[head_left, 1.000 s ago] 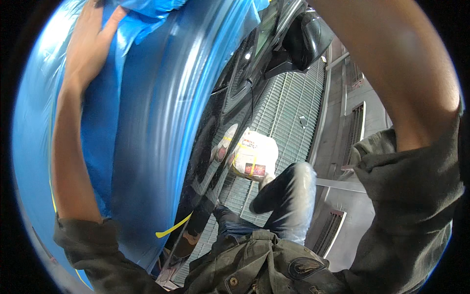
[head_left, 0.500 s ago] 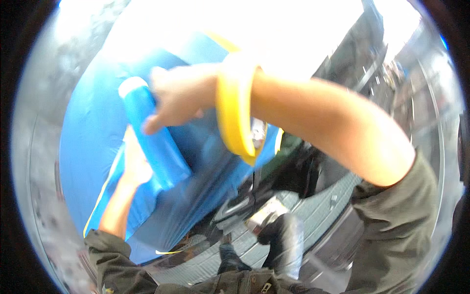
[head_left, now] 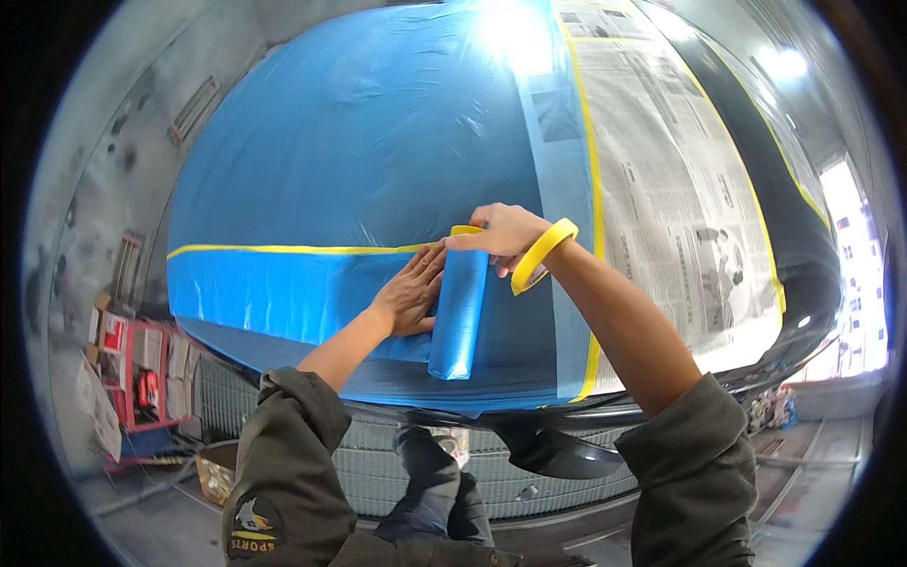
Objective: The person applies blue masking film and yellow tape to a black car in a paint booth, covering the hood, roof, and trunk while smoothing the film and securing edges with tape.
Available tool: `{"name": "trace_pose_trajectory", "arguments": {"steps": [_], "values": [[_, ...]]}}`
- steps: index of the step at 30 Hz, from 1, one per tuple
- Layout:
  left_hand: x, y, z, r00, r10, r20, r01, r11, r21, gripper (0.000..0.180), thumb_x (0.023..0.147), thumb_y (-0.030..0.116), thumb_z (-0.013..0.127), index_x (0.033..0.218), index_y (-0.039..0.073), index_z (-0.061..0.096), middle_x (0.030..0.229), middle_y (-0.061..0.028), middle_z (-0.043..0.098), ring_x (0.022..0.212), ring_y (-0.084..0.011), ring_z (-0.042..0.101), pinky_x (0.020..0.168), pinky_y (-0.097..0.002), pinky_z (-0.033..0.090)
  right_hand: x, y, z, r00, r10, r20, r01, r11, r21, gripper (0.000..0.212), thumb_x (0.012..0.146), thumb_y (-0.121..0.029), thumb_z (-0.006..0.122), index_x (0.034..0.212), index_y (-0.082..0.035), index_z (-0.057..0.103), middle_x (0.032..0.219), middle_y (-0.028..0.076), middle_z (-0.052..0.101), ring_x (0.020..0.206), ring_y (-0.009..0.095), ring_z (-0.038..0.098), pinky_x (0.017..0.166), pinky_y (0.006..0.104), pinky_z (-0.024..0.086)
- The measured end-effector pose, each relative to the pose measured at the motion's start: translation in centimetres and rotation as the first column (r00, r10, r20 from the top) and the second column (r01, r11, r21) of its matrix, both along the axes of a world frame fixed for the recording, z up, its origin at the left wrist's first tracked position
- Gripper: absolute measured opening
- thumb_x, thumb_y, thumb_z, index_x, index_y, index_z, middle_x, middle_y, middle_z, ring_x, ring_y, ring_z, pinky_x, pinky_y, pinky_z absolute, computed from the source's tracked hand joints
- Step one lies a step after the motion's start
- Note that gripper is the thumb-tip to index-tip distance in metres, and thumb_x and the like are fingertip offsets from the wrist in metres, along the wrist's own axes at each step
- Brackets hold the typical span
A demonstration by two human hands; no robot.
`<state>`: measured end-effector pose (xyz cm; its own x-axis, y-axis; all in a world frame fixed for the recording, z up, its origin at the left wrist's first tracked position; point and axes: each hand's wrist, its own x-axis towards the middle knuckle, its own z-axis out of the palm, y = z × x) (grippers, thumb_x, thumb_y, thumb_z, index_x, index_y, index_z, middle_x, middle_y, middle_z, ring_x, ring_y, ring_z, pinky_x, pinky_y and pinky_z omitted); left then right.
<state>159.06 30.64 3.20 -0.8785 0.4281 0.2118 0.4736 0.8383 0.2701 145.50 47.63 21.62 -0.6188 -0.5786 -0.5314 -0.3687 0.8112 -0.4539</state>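
**Two hands on a blue roll at the middle of the frame**

A big sheet of thin blue plastic film (head_left: 359, 161) fills the upper middle of the frame. It lies over a large dark, shiny, rounded body (head_left: 803, 265), which shows along the right edge. Sheets of grey newspaper (head_left: 661, 189) cover the right part, edged with yellow tape. A long strip of yellow paper tape (head_left: 283, 250) runs across the film from the left to the middle.

In the middle stands a rolled-up tube of blue plastic film (head_left: 460, 317), upright against the sheet. The right hand (head_left: 505, 236) is closed over the top end of the tube. A ring-shaped roll of yellow tape (head_left: 540, 255) hangs around the right wrist. The left hand (head_left: 411, 295) lies flat and open on the film, its fingers spread, just left of the tube and touching it.

At the lower left is a red metal rack (head_left: 142, 378).
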Motion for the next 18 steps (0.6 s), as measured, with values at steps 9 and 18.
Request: {"name": "trace_pose_trajectory", "arguments": {"steps": [9, 18], "values": [[0.1, -0.4, 0.4, 0.999, -0.024, 0.026, 0.021, 0.991, 0.129, 0.094, 0.091, 0.057, 0.057, 0.163, 0.009, 0.022, 0.171, -0.0191, 0.013, 0.159, -0.0366, 0.008, 0.131, -0.0508, 0.009, -2.5, 0.5, 0.3, 0.998, -0.031, -0.062, 0.045, 0.973, 0.228, 0.068, 0.084, -0.064, 0.075, 0.098, 0.002, 0.08, 0.084, 0.016, 0.073, 0.073, 0.024, 0.073, 0.066, 0.0357, 0.058], [0.1, -0.5, 1.1, 0.997, -0.009, 0.074, -0.002, 0.988, 0.155, 0.089, 0.093, 0.059, 0.056, 0.161, 0.009, 0.029, 0.171, -0.0171, 0.015, 0.16, -0.035, 0.009, 0.13, -0.051, 0.01, 0.4, 6.3, 0.7, 0.975, -0.134, 0.178, 0.116, 0.987, 0.108, 0.06, 0.086, -0.06, 0.075, 0.093, 0.0, 0.081, 0.077, 0.011, 0.069, 0.073, 0.019, 0.065, 0.064, 0.0336, 0.05]]}}
